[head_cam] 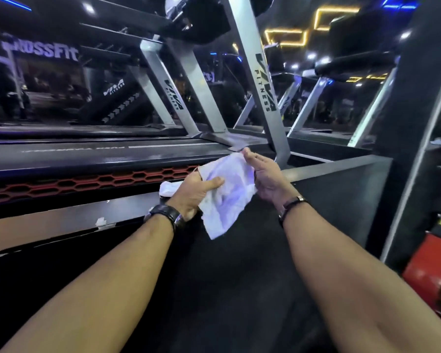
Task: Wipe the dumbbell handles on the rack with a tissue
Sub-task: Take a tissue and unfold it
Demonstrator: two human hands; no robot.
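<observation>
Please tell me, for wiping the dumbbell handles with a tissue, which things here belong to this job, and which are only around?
For the job:
- tissue, white, crumpled
- left hand, gripping the tissue
- right hand, fingers at its upper edge

No dumbbells or rack are visible.

Only around:
- treadmills
- grey treadmill post marked VIVA FITNESS
- scrap of paper on the ledge
- red box

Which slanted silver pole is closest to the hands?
The big silver post reading VIVA FITNESS that ends just above the right hand. The other lettered post stands farther left and back from the tissue.
</observation>
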